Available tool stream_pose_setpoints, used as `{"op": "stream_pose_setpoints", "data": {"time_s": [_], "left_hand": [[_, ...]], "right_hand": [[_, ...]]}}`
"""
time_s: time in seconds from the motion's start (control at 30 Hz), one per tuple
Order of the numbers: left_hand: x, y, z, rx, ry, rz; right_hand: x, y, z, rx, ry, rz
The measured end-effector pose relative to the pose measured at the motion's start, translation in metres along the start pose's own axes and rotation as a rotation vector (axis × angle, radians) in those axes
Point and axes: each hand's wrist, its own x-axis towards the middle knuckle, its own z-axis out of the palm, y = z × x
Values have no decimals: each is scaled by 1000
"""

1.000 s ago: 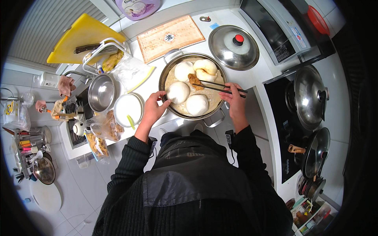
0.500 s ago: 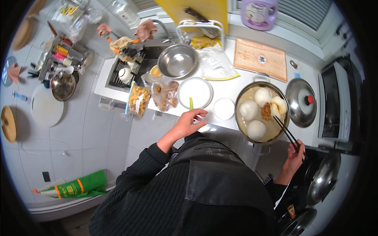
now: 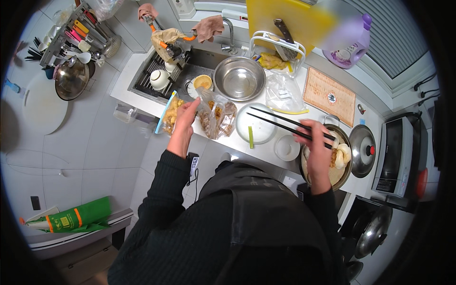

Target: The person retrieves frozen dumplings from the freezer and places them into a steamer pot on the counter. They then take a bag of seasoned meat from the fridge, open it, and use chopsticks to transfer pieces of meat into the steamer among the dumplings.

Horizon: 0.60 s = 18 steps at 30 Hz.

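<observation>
My left hand (image 3: 185,121) is closed, its fingertips at the upper edge of a clear plastic bag (image 3: 216,116) of brown food pieces, seemingly pinching it. Beside it, partly behind the hand, lies a zip bag (image 3: 168,118) of yellowish pieces. A pair of black chopsticks (image 3: 280,124) is gripped in my right hand (image 3: 314,152), their tips over a white plate (image 3: 262,137) with a green strip (image 3: 251,137) on it. Under the right hand stands a steel pot (image 3: 350,156) holding pale liquid, white rounded lumps (image 3: 343,156) and a brown clump (image 3: 333,159); the hand hides part of it.
A steel bowl (image 3: 239,80) sits by the sink (image 3: 199,61). A small white dish (image 3: 287,147) lies between plate and pot. Farther right are a pot lid (image 3: 362,164), a patterned board (image 3: 327,88) and an oven-like appliance (image 3: 394,159). A crumpled clear bag (image 3: 283,95) rests behind the plate.
My left hand has moved left and up to the bags. My right hand has lifted the chopsticks out of the pot and swung them left over the plate. The view has shifted.
</observation>
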Motion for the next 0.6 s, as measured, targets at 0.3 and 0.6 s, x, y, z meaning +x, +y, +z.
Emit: {"op": "stream_pose_setpoints", "data": {"time_s": [0.3, 0.6], "left_hand": [[44, -10, 7, -78, -188, -70], [28, 10, -42, -126, -448, -128]], "right_hand": [[60, 62, 145, -138, -258, -56], [58, 81, 128, -664, -301, -90]]}}
